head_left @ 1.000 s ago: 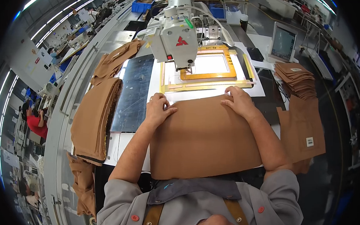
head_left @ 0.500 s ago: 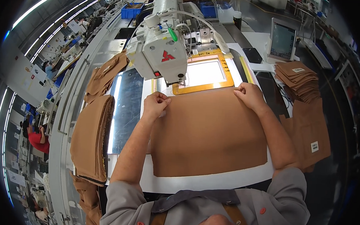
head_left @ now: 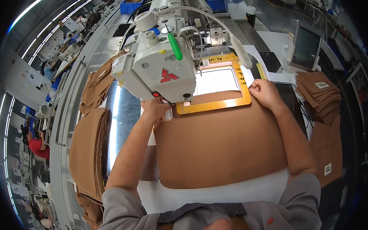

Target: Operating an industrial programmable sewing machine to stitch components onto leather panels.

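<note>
- Brown panel [head_left: 219,153]: flat on the white sheet [head_left: 168,198], its far part under the yellow frame [head_left: 217,105].
- Your right hand [head_left: 266,94]: fingers closed, pinching the far right corner.
- Your left hand [head_left: 154,109]: curled at the far left corner; grip unclear beside the machine head [head_left: 161,79].
- Step, apparently: positioning; next calls for squaring the edge.

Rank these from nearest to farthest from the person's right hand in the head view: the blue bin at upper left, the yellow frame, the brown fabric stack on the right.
1. Yellow frame: just left of the right hand.
2. Brown fabric stack: off to the right.
3. Blue bin: far off, upper left.
</note>
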{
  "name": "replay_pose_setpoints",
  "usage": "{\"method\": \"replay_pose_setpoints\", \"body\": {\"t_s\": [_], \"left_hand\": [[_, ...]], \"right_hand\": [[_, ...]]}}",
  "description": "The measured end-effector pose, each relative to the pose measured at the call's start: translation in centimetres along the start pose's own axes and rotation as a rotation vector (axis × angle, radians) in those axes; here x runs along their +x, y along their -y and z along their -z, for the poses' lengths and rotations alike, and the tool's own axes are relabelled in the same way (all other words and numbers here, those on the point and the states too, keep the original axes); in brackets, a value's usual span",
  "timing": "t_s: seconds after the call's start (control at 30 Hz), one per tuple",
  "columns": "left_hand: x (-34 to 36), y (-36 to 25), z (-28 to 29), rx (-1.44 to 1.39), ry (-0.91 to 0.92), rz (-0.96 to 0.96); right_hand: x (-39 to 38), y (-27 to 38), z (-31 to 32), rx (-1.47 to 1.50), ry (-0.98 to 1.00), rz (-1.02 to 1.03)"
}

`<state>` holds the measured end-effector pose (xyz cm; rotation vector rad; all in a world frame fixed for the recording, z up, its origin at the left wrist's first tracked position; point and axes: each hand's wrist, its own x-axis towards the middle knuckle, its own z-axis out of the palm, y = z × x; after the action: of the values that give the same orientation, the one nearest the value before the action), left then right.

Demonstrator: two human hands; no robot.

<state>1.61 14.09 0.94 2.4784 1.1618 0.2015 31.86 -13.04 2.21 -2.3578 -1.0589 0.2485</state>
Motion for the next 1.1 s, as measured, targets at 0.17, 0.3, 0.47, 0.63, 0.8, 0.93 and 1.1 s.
{"method": "replay_pose_setpoints", "body": {"t_s": [0.17, 0.3, 0.47, 0.63, 0.8, 0.93, 1.1], "left_hand": [[5.0, 2.2, -0.3, -0.226, -0.229, -0.489], [6.8, 2.7, 1.1, -0.223, -0.192, -0.459], [6.9, 2.4, 0.6, -0.225, -0.13, -0.418], [4.7, 3.7, 0.4, -0.238, -0.063, -0.401], [2.0, 6.3, 2.2, -0.223, -0.033, -0.327], [-2.2, 0.9, 2.9, -0.42, 0.027, -0.248], [-3.5, 1.4, 3.9, 0.06, -0.023, -0.572]], "right_hand": [[6.6, 0.3, -1.3, -0.059, -0.015, 0.004], [11.4, 0.5, -2.3, -0.064, -0.122, 0.11], [17.2, 0.8, -3.4, 0.031, -0.183, 0.068], [20.3, -1.6, -3.7, 0.114, -0.605, 0.13], [13.3, 1.0, 0.7, 0.086, -0.148, 0.255], [3.0, 0.4, 4.4, -0.179, -0.05, 0.254], [-5.8, 0.6, 4.6, -0.231, 0.099, 0.375]]}}
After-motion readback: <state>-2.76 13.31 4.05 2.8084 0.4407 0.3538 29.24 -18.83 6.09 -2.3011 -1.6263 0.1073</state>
